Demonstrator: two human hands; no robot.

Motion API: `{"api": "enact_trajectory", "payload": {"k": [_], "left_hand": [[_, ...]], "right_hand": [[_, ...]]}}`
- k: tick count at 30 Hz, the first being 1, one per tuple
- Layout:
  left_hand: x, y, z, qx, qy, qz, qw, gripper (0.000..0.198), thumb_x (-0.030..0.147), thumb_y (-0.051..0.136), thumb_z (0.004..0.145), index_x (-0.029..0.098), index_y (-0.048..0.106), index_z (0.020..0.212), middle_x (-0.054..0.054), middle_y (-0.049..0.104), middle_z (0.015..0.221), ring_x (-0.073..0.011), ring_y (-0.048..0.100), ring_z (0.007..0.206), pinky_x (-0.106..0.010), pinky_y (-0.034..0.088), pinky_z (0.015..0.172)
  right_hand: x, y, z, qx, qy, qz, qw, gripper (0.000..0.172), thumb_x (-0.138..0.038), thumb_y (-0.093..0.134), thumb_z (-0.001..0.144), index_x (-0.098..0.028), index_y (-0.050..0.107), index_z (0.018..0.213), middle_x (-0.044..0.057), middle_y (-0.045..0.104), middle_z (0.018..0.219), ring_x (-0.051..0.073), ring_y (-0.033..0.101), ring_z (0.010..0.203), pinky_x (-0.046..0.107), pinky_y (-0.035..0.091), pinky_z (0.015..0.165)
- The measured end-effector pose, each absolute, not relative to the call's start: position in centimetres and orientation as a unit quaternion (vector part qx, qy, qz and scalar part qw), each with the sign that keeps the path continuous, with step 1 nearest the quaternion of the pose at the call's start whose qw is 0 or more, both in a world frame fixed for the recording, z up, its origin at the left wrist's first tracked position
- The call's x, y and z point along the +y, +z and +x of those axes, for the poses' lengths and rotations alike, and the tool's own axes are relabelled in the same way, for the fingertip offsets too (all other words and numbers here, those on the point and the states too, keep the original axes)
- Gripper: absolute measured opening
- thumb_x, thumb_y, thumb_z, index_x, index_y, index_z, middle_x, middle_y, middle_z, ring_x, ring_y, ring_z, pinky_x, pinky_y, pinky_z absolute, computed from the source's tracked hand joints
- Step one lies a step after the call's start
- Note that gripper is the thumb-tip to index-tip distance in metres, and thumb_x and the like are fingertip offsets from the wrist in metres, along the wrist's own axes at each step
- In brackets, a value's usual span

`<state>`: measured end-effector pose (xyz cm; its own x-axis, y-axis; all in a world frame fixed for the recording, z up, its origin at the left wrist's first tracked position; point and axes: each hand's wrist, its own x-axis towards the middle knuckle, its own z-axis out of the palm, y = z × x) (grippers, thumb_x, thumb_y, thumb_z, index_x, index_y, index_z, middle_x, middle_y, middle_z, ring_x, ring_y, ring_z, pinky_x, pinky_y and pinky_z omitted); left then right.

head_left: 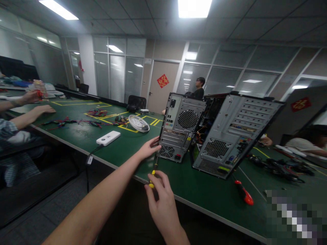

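A computer case (176, 136) stands upright on the green table, its rear with the vent grilles and ports facing me. My left hand (150, 148) rests against the lower left edge of this case, fingers stretched out and thumb apart. Just below it, my right hand (163, 194) pinches the yellow-and-black handle of a screwdriver (152, 177). The screwdriver's shaft points up towards the case's lower left corner; where its tip meets the case I cannot make out. To the right leans a second, larger computer case (224, 136), tilted, with its side open.
A red screwdriver (244, 194) lies right of the cases, near black cables (281, 166). On the left are a white power bank (108, 138), a white oval basket (138, 123) and loose wires (74, 122). Another person's hands (43, 109) are at far left; a person (198, 89) is behind.
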<state>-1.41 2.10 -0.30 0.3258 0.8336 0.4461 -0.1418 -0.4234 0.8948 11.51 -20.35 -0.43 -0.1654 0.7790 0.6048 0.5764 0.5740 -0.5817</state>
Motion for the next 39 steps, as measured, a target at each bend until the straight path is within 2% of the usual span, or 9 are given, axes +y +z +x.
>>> {"api": "enact_trajectory", "payload": {"k": [6,9,13,15,17,23,26,31,39], "left_hand": [[2.1,-0.2,-1.4,0.269,0.518,0.663,0.469,0.090,0.050,0.079,0.075,0.016,0.043,0.149,-0.019,0.047,0.153,-0.0326,0.049,0.139,-0.050,0.037,0.117],[1.8,0.0,-1.3,0.277,0.522,0.664,0.458,0.083,0.047,0.078,0.075,0.014,0.046,0.145,-0.021,0.053,0.148,-0.0316,0.054,0.135,-0.048,0.041,0.114],[0.6,0.7,-1.6,0.351,0.516,0.682,0.381,0.050,0.041,0.076,0.077,0.015,0.061,0.117,-0.017,0.068,0.125,-0.0281,0.066,0.116,-0.043,0.049,0.104],[-0.3,1.0,-2.0,0.397,0.495,0.702,0.323,0.029,0.037,0.072,0.080,0.018,0.064,0.101,-0.010,0.073,0.108,-0.0240,0.069,0.103,-0.038,0.052,0.097],[-1.3,1.1,-2.4,0.428,0.492,0.706,0.276,0.019,0.035,0.069,0.081,0.020,0.063,0.092,-0.006,0.073,0.096,-0.0214,0.069,0.093,-0.034,0.053,0.090],[-2.7,0.8,-2.7,0.438,0.416,0.776,0.182,0.020,0.040,0.074,0.079,0.021,0.066,0.082,-0.005,0.071,0.080,-0.0197,0.065,0.072,-0.029,0.048,0.071],[-2.7,0.7,-2.2,0.459,0.381,0.796,0.103,0.015,0.034,0.072,0.083,0.021,0.068,0.080,-0.006,0.070,0.078,-0.0206,0.064,0.072,-0.029,0.046,0.072],[-3.0,0.8,-1.4,0.477,0.321,0.818,0.008,0.011,0.026,0.062,0.091,0.019,0.069,0.086,-0.008,0.074,0.088,-0.0221,0.069,0.082,-0.029,0.047,0.076],[-3.3,0.7,-0.9,0.478,0.298,0.825,-0.041,0.014,0.024,0.058,0.093,0.018,0.068,0.086,-0.008,0.075,0.088,-0.0232,0.071,0.082,-0.030,0.049,0.076]], "right_hand": [[-20.2,-1.1,11.3,-0.762,0.109,-0.439,0.463,0.031,-0.020,0.056,0.097,-0.023,0.066,0.126,0.014,0.053,0.136,0.022,0.066,0.108,0.038,0.055,0.099],[-20.2,-1.4,11.7,-0.753,0.105,-0.440,0.478,0.031,-0.021,0.055,0.098,-0.024,0.066,0.127,0.014,0.054,0.135,0.023,0.066,0.113,0.039,0.054,0.101],[-20.6,-1.7,12.2,-0.745,0.099,-0.433,0.498,0.030,-0.021,0.056,0.097,-0.023,0.068,0.125,0.014,0.055,0.133,0.022,0.068,0.108,0.037,0.056,0.099],[-20.9,-1.8,12.5,-0.742,0.094,-0.430,0.505,0.030,-0.020,0.057,0.097,-0.024,0.068,0.125,0.014,0.056,0.133,0.021,0.069,0.105,0.036,0.057,0.096],[-21.2,-2.0,12.8,-0.739,0.086,-0.429,0.513,0.031,-0.019,0.058,0.097,-0.025,0.068,0.125,0.014,0.057,0.132,0.021,0.070,0.102,0.036,0.058,0.093],[-21.6,-2.3,13.5,-0.725,0.047,-0.432,0.535,0.031,-0.018,0.058,0.097,-0.023,0.068,0.125,0.015,0.059,0.130,0.025,0.067,0.115,0.036,0.058,0.096],[-21.5,-2.5,13.8,-0.719,0.020,-0.432,0.544,0.031,-0.017,0.059,0.096,-0.022,0.068,0.126,0.015,0.059,0.129,0.025,0.068,0.114,0.037,0.059,0.095],[-21.4,-2.8,14.1,-0.719,-0.009,-0.424,0.551,0.030,-0.016,0.059,0.096,-0.021,0.069,0.124,0.015,0.060,0.128,0.023,0.070,0.107,0.034,0.060,0.091],[-21.5,-3.0,13.9,-0.724,0.002,-0.421,0.546,0.032,-0.015,0.059,0.096,-0.020,0.067,0.127,0.016,0.059,0.129,0.023,0.069,0.111,0.034,0.059,0.094]]}}
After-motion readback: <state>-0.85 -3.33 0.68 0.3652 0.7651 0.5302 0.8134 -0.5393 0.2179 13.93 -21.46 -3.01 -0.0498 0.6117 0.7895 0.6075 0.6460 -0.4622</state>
